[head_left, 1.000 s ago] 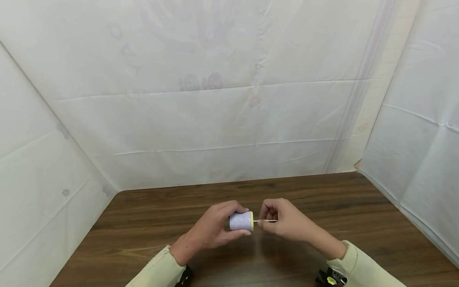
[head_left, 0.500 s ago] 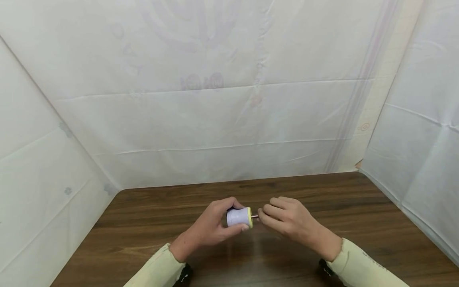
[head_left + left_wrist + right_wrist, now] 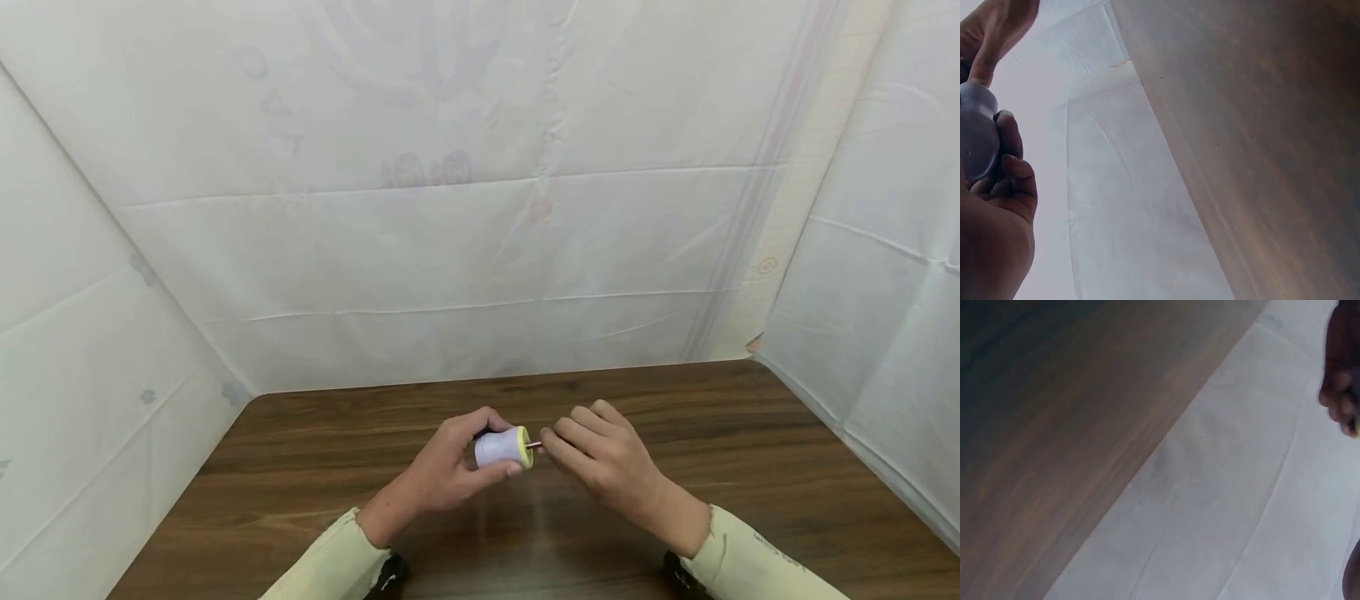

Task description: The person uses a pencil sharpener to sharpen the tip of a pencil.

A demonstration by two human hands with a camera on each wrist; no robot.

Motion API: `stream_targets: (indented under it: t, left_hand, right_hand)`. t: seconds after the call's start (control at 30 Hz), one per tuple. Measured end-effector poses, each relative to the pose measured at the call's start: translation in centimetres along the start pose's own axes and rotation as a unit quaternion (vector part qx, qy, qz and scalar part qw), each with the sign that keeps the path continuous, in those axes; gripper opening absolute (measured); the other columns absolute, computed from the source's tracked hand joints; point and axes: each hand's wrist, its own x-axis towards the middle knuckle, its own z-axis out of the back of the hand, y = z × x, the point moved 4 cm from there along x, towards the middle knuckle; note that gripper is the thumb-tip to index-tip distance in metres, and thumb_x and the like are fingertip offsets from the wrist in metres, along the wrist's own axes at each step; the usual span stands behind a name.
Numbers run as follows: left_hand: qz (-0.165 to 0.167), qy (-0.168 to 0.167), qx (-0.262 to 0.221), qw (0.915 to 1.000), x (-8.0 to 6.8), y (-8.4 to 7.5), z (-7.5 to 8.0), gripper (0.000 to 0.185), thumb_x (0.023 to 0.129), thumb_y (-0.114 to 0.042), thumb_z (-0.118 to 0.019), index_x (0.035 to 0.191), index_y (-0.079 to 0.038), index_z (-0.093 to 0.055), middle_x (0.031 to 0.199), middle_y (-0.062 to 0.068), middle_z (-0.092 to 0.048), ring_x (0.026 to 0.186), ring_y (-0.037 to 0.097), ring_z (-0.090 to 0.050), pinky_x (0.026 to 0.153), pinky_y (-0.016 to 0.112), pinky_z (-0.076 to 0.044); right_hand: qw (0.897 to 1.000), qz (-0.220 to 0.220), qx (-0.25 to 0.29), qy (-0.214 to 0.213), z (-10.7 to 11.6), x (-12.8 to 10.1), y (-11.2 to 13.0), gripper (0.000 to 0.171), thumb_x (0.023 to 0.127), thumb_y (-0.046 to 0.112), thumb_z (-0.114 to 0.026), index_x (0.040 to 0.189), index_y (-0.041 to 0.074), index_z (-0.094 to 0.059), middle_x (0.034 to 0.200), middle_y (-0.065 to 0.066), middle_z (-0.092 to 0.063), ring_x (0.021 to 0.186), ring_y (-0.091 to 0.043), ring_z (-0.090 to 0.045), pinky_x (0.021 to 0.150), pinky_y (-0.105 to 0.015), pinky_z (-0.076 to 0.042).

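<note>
My left hand [image 3: 444, 473] holds a small lavender waisted cylinder with a yellow rim [image 3: 498, 447], thumb on the near side and fingers on the far side. Its rimmed end faces right, tilted slightly upward. A thin, dark reddish, pencil-like stick [image 3: 534, 445] enters that end. My right hand [image 3: 611, 457] pinches the stick at its fingertips, and its fingers hide the rest. In the left wrist view, the cylinder's round lavender base [image 3: 977, 150] shows within the curled left fingers. The right wrist view catches only part of the left hand [image 3: 1338, 394] at its edge.
Both hands are above a dark brown wood-grain table [image 3: 337, 433]. White sheeting [image 3: 450, 250] with creases and faint prints stands behind it, and similar sheets close the left and right sides. Dark straps show under both cream sleeves.
My right hand has turned, its knuckles rising and now covering the stick's outer length. The cylinder has moved slightly up, and its rimmed end has tipped upward in my left hand.
</note>
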Motion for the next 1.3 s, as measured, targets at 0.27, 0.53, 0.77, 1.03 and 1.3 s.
stream_targets:
  t: [0.27,0.53,0.77,1.03,1.3]
  left_hand:
    - [-0.031,-0.004,0.046,0.9984,-0.3,-0.2,0.5,0.031,0.094,-0.023,-0.086,0.115,-0.016,-0.065,0.114,0.0,-0.074,0.086,0.007,-0.066,0.068,0.02,-0.056]
    - [-0.091,0.011,0.109,0.9898,-0.5,-0.4,0.2,0.036,0.094,-0.029,-0.085,0.117,-0.013,-0.063,0.113,0.0,-0.071,0.093,0.007,-0.065,0.077,0.017,-0.054]
    - [-0.145,0.034,0.201,0.9682,-0.7,-1.1,-0.3,0.044,0.09,-0.034,-0.088,0.119,-0.01,-0.065,0.115,0.0,-0.068,0.102,0.008,-0.066,0.083,0.017,-0.055]
    - [-0.118,0.035,0.17,0.9778,-0.6,-0.6,-0.5,0.041,0.093,-0.033,-0.086,0.12,-0.012,-0.063,0.114,-0.002,-0.069,0.096,0.006,-0.065,0.08,0.016,-0.053]
    - [-0.049,-0.014,0.083,0.9952,-0.7,0.0,0.4,0.029,0.095,-0.027,-0.084,0.112,-0.016,-0.065,0.112,-0.001,-0.074,0.085,0.005,-0.065,0.069,0.017,-0.054]
  right_hand:
    - [0.977,-0.151,0.121,0.09,-0.7,-0.7,0.2,0.02,0.107,0.017,-0.064,0.087,0.013,-0.069,0.074,0.008,-0.055,0.057,0.0,-0.039,0.051,-0.013,-0.034]
    - [0.815,-0.442,0.303,0.219,-1.1,-1.5,-0.2,0.026,0.09,0.004,-0.081,0.079,0.022,-0.067,0.065,0.016,-0.054,0.056,0.004,-0.043,0.049,-0.018,-0.039]
    - [0.588,-0.596,0.458,0.299,-1.5,-3.3,-0.6,0.021,0.098,0.016,-0.075,0.083,0.003,-0.07,0.064,0.003,-0.052,0.052,-0.007,-0.037,0.047,-0.024,-0.033]
    - [0.64,-0.534,0.443,0.331,-1.7,-3.5,-1.1,0.016,0.099,0.015,-0.075,0.088,0.005,-0.069,0.07,0.007,-0.057,0.059,-0.007,-0.047,0.051,-0.025,-0.042]
    - [0.9,-0.289,0.272,0.181,-1.1,-1.4,-1.1,0.017,0.098,0.014,-0.08,0.091,0.017,-0.065,0.083,0.01,-0.063,0.067,0.001,-0.055,0.058,-0.015,-0.049]
